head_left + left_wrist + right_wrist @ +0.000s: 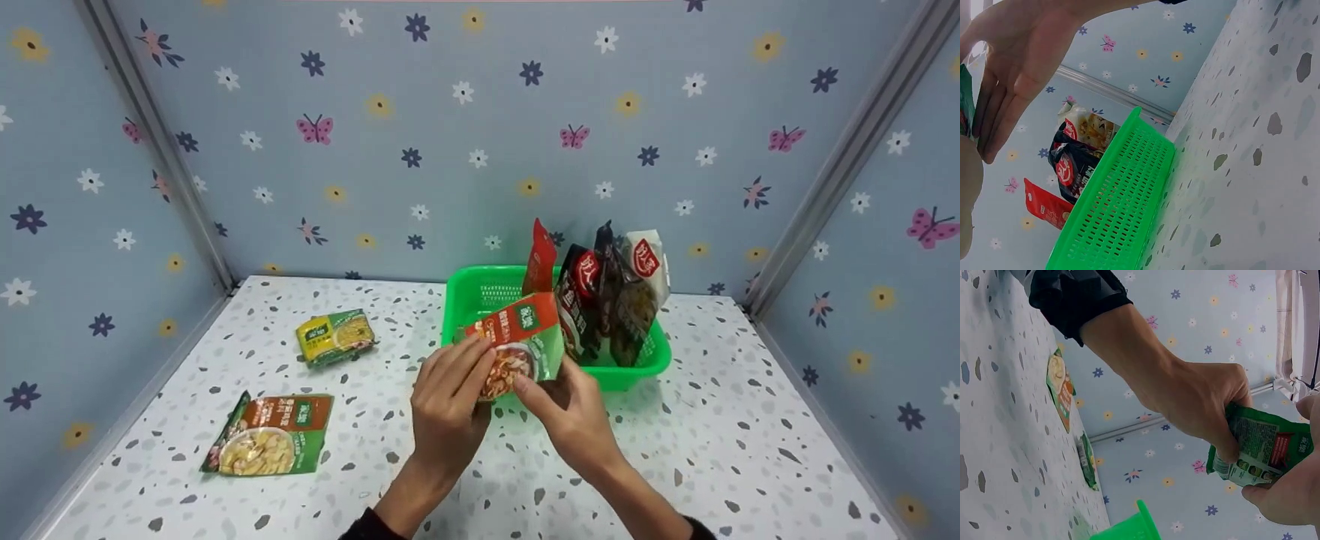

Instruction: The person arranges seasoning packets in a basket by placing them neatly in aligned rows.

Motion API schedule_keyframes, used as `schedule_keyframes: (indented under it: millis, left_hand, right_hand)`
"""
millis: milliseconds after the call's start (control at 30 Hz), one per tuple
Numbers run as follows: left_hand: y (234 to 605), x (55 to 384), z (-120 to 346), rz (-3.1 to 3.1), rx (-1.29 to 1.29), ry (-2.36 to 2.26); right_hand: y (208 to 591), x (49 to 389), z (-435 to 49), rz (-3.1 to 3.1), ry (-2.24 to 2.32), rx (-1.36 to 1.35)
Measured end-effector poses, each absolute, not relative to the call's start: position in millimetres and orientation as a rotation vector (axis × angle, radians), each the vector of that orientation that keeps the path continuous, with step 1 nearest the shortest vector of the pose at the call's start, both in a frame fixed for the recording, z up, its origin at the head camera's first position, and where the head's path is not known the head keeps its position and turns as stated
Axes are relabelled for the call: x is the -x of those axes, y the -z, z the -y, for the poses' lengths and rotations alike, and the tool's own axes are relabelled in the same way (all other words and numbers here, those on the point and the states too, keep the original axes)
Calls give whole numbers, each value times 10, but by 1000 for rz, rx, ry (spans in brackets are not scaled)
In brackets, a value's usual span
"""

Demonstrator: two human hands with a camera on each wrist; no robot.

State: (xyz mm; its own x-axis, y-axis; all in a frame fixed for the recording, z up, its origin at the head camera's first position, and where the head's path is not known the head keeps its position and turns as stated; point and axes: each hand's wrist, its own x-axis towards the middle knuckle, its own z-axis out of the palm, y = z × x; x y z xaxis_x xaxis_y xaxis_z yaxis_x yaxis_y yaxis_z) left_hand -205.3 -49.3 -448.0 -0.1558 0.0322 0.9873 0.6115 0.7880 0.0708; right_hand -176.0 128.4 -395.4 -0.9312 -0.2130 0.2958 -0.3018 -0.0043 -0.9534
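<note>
A seasoning packet [529,349] with an orange-red top, green side and a picture of a bowl of food is held up before the green basket. My left hand [450,390] grips its left side, fingers across the front. My right hand [574,420] pinches its lower right part, with the thumb on the front and the fingers behind. In the right wrist view the packet's green back [1258,444] shows printed text, held between both hands. The left wrist view shows the right palm [1022,73] beside a sliver of the packet.
The green basket [630,379] holds a red packet [541,259], dark packets [577,300] and a pale-topped packet [646,259]. On the speckled table [360,465], a yellow-green packet [336,337] and an orange-green packet [270,436] lie to the left. Flowered walls [480,127] enclose the table.
</note>
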Motion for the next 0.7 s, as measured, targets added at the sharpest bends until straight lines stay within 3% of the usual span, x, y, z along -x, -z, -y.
schedule_keyframes:
  millis: [400, 700]
  left_hand:
    - [4562, 2025, 392, 1688, 494, 332]
    - [4634, 2094, 373, 1689, 518, 270]
  right_hand:
    - [3950, 1776, -1192, 2006, -2398, -208]
    - [3950, 1820, -1228, 1885, -2487, -180]
